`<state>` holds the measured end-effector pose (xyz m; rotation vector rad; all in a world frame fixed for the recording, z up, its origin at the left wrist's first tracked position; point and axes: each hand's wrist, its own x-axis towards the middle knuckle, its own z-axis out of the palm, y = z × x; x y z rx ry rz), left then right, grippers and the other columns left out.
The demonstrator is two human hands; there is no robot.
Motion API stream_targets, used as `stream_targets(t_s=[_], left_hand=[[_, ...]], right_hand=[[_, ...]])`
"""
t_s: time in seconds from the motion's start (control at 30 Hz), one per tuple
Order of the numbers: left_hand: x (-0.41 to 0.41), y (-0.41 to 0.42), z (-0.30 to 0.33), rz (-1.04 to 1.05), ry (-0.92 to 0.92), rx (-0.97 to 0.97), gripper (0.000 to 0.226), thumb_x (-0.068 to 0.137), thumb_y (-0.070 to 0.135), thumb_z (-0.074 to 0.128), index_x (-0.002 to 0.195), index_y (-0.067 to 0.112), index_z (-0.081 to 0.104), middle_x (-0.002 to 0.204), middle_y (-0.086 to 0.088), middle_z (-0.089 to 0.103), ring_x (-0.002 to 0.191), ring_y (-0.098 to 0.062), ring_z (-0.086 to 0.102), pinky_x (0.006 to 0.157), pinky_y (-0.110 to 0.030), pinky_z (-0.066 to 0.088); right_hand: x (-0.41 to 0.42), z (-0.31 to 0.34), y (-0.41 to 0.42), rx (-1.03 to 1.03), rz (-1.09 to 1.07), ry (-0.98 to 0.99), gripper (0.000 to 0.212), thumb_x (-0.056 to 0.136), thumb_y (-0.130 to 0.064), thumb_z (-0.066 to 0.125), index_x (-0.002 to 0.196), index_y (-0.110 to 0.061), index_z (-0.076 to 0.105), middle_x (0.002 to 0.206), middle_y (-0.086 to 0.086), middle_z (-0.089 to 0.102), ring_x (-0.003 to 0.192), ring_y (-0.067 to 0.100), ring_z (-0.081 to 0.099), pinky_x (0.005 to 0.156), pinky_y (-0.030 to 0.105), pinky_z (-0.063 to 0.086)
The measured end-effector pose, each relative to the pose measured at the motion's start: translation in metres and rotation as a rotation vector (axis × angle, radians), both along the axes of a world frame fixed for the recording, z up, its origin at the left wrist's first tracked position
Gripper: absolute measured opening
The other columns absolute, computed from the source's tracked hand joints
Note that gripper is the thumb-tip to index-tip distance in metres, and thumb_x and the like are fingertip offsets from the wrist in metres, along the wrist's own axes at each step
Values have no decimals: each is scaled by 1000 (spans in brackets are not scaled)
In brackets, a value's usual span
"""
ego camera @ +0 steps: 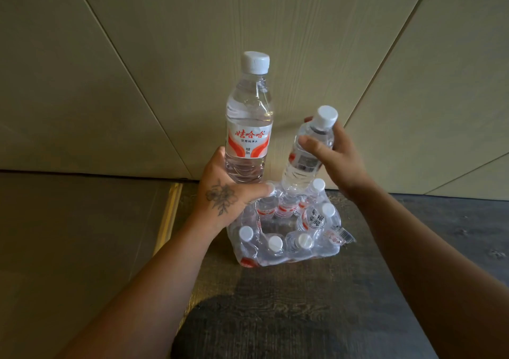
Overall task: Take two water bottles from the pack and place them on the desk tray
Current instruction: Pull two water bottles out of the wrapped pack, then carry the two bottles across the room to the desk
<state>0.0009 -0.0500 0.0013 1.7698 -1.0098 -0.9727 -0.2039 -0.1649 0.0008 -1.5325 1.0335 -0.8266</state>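
Left hand (223, 196): clamped round the base of one upright bottle (249, 127), lifted clear above the pack (286, 229).
Right hand (330, 157): wrapped round a second bottle (305, 154), tilted, its foot just over the pack.
Done: both bottles appear out.
Left: carrying them to the tray, which is not in view.
Room: pack sits on the dark floor (303, 303) near the wall (137, 55); open space toward the person.

I see one clear, white-capped bottle (249, 127) upright above the torn plastic pack (286, 229); a second bottle (309, 152) tilts just above the pack's far side.
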Motion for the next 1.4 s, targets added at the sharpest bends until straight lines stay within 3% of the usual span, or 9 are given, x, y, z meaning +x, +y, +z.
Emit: stream_targets(t_s=[0.07, 0.23, 0.47, 0.63, 0.8, 0.93, 1.03, 1.3, 1.4], left_hand=[[1, 0, 1, 1, -3, 5, 71, 60, 19, 104, 122, 13, 69, 107, 2, 79, 94, -12, 77, 81, -28, 59], [1, 3, 0, 2, 5, 24, 80, 59, 27, 103, 129, 12, 67, 114, -2, 78, 105, -21, 76, 93, -43, 63], [0, 3, -3, 2, 8, 32, 73, 64, 19, 103, 128, 18, 67, 111, 5, 78, 101, -9, 74, 83, -29, 58], [-4, 4, -7, -8, 53, 44, 74, 65, 23, 102, 129, 23, 67, 110, 9, 79, 93, -2, 76, 78, -22, 54], [-8, 7, -10, -16, 94, 48, 80, 59, 36, 100, 130, 24, 66, 111, 9, 79, 99, -4, 74, 84, -27, 56], [-14, 9, -5, -46, 141, 69, 78, 57, 38, 97, 128, 27, 66, 103, 15, 82, 90, 2, 77, 87, -31, 58], [-20, 19, 2, -58, 200, 105, 71, 58, 37, 96, 123, 30, 67, 101, 26, 81, 90, 4, 78, 84, -31, 59], [-35, 41, 60, -86, 284, 147, 80, 45, 53, 92, 120, 31, 70, 104, 4, 83, 108, -23, 78, 92, -43, 62], [-38, 43, 111, -118, 283, 139, 69, 47, 52, 90, 110, 31, 72, 94, 8, 85, 92, -12, 82, 71, -27, 64]], right_hand=[[-5, -5, -5, 12, -17, -21, 67, 79, -33, 81, 130, 0, 54, 99, 0, 71, 86, 7, 75, 78, 24, 61], [-14, -35, -2, 48, -27, 138, 61, 74, -14, 90, 127, -1, 61, 108, 7, 76, 99, 18, 77, 93, 42, 64], [-3, -71, 14, 102, -111, 281, 82, 73, -22, 94, 144, -18, 52, 127, 0, 73, 114, 18, 72, 101, 43, 58], [-10, -74, 14, 100, -139, 211, 70, 76, -24, 93, 136, -16, 59, 119, 1, 78, 108, 15, 76, 101, 48, 60], [-17, -70, 19, 112, -139, 145, 68, 79, -16, 91, 137, -16, 55, 117, 4, 77, 107, 19, 77, 100, 51, 60], [-21, -54, 30, 136, -121, 1, 66, 76, -24, 84, 133, -36, 53, 116, 3, 76, 107, 21, 76, 93, 44, 62], [-26, -38, 47, 157, -108, -53, 64, 77, -22, 81, 134, -26, 52, 117, 11, 71, 102, 23, 76, 88, 43, 65], [-45, 28, 81, 302, -81, -164, 71, 74, -36, 76, 134, -6, 53, 109, 15, 69, 90, 19, 76, 78, 34, 63], [-46, 76, 94, 318, -100, -152, 71, 73, -38, 77, 133, -7, 55, 110, 15, 70, 90, 20, 76, 79, 35, 61]])
